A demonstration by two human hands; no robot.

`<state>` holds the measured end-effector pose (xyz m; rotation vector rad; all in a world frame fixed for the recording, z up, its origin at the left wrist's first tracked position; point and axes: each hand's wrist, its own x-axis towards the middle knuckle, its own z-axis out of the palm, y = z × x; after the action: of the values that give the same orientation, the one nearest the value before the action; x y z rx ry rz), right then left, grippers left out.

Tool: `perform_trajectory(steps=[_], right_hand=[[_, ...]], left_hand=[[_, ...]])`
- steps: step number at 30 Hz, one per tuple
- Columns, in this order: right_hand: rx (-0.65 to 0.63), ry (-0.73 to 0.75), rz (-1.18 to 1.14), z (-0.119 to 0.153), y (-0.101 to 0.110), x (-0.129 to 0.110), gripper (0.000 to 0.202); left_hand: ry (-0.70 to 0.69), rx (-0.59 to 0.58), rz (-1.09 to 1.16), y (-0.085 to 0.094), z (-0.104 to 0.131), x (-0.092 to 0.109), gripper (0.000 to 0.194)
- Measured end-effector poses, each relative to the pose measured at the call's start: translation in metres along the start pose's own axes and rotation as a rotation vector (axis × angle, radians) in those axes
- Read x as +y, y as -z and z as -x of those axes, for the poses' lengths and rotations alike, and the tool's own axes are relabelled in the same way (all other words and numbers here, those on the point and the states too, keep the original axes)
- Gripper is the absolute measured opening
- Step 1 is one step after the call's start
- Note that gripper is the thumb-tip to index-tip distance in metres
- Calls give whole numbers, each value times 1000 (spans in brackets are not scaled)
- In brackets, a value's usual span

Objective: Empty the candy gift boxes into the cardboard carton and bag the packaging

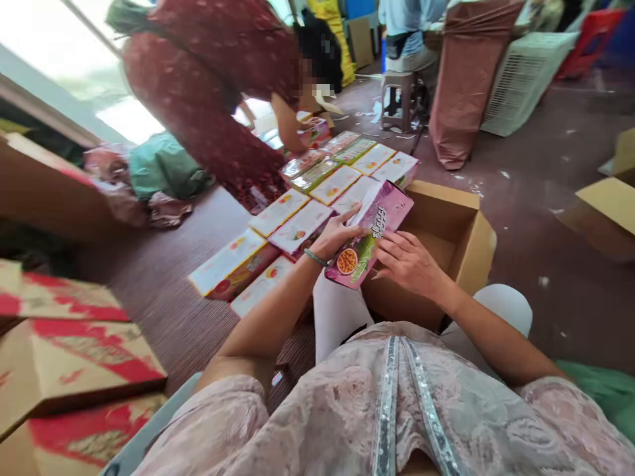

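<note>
A purple carton (381, 221) with a passion fruit picture is tilted above my lap. My left hand (338, 233), with a bracelet at the wrist, grips its left side and top edge. My right hand (409, 261) lies against the carton's printed face near its lower right edge, fingers fairly straight. Just beyond, an open cardboard box (439, 231) stands between my knees, its inner wall and bottom partly in sight. To the left, rows of fruit-printed cartons (302, 225) lie side by side on the floor.
A person in dark red (213, 79) bends over the far cartons. Flattened red-printed cardboard boxes (84, 350) are stacked at left. At the back stand a brown wrapped stack (471, 86), a white crate (528, 82) and a stool (397, 99) with someone seated. Another open box (608, 205) is at right.
</note>
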<state>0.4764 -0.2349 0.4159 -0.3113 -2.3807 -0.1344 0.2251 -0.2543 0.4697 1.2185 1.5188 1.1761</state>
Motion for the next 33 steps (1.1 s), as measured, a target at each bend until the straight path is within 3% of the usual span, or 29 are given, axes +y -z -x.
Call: perform_trajectory(steps=[2, 4, 7, 10, 16, 20, 23, 25, 28, 31, 33], right_hand=[[-129, -14, 72, 0, 12, 11, 48], [-230, -70, 119, 12, 19, 19, 52], [-337, -142, 139, 30, 20, 25, 54], [-430, -226, 106, 42, 11, 30, 58], [-543, -310, -63, 67, -22, 51, 78], [-612, -325, -160, 81, -49, 57, 56], [-663, -343, -251, 84, -63, 56, 41], [-620, -332, -313, 82, -63, 55, 29], [-446, -278, -364, 71, -48, 58, 34], [-241, -288, -413, 51, -26, 70, 41], [-93, -398, -530, 35, -16, 81, 45]], left_hand=[[60, -136, 54, -35, -14, -1, 91], [140, -255, 121, -59, -24, -8, 93], [254, -362, 194, -81, -33, -28, 89], [268, -379, 151, -98, -42, -54, 76], [325, -328, 61, -121, -61, -109, 70], [410, -303, 23, -124, -69, -133, 73], [500, -338, 57, -120, -71, -138, 62], [578, -356, 141, -114, -72, -138, 47], [694, -342, 292, -101, -78, -137, 13], [764, -389, 338, -86, -89, -135, 19], [753, -432, 356, -82, -98, -131, 18]])
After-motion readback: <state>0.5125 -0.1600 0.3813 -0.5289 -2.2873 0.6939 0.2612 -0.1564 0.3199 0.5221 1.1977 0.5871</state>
